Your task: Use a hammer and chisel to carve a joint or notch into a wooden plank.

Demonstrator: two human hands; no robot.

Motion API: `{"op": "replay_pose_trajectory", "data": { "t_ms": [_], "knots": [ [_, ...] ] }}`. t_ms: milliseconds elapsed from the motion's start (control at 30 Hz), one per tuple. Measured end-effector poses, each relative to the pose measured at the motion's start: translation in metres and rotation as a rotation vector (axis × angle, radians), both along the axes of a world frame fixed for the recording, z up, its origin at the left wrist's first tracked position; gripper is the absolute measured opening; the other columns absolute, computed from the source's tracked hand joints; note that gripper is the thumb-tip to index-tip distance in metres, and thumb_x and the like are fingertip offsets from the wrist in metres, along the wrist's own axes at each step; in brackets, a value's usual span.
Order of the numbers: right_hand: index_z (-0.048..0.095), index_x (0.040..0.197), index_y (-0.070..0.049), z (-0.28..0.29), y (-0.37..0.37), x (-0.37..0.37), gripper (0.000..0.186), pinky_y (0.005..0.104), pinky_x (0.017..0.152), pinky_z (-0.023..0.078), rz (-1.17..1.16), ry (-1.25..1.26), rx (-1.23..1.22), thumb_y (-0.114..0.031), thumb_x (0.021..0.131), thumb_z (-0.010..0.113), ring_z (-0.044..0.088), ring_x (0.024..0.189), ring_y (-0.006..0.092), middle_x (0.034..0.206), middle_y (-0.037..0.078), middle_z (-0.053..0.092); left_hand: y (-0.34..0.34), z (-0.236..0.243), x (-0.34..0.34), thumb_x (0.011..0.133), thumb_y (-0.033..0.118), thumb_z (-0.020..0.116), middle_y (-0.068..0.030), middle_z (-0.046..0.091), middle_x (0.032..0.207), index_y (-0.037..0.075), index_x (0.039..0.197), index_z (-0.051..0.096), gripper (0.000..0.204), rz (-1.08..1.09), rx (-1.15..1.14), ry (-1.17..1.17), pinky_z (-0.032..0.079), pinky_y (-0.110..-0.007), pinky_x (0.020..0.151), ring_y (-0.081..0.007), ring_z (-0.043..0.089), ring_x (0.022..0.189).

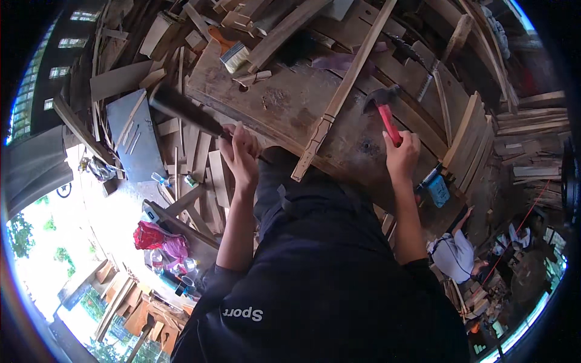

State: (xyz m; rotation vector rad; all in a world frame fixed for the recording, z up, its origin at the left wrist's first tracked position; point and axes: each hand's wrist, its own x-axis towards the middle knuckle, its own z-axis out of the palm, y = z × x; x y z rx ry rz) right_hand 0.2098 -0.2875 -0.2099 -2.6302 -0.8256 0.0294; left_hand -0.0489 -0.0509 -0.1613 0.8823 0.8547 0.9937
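My left hand [240,154] is closed round the thin end of a dark club-shaped tool [184,112], whose thick end points up and to the left, off the workbench's edge. My right hand [403,154] grips a hammer [387,121] by its red handle, the dark metal head resting on or just above the bench top. Between my hands a long wooden strip [345,91] lies across the workbench [266,100]. Its near end, marked with dark lines and shaped edges, juts past the front edge towards me. Neither hand touches the strip.
A wide paintbrush [233,57] lies at the bench's far left, near wood offcuts. A saw blade [425,88] lies far right. A blue packet [438,191] is beside the right bench edge. Stacked boards [469,142] stand right; another person [454,255] is at lower right.
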Motion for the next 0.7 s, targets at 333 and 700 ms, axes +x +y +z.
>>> {"op": "replay_pose_trajectory", "data": {
  "t_ms": [333,700],
  "knots": [
    [0.057,0.12,0.002,0.007,0.049,-0.067,0.05,0.047,0.096,0.044,0.384,0.147,0.251,-0.03,0.085,0.074,0.054,0.111,0.0387,0.119,0.021,0.058,0.018,0.01,0.006,0.095,0.02,0.053,0.0032,0.037,0.067,0.008,0.078,0.046,0.022,-0.071,0.078,0.019,0.03,-0.023,0.057,-0.0063,0.037,0.062],
    [0.029,0.145,0.013,-0.029,0.083,-0.089,0.103,0.0523,0.12,0.018,0.433,0.043,0.114,-0.057,0.081,0.07,0.025,0.145,0.0434,0.155,0.029,0.026,0.011,0.037,0.069,0.094,0.012,0.055,0.0012,0.044,0.077,0.008,0.088,0.046,0.011,-0.411,-0.006,-0.096,0.037,-0.024,0.07,-0.0077,0.042,0.073]
  ]
}}
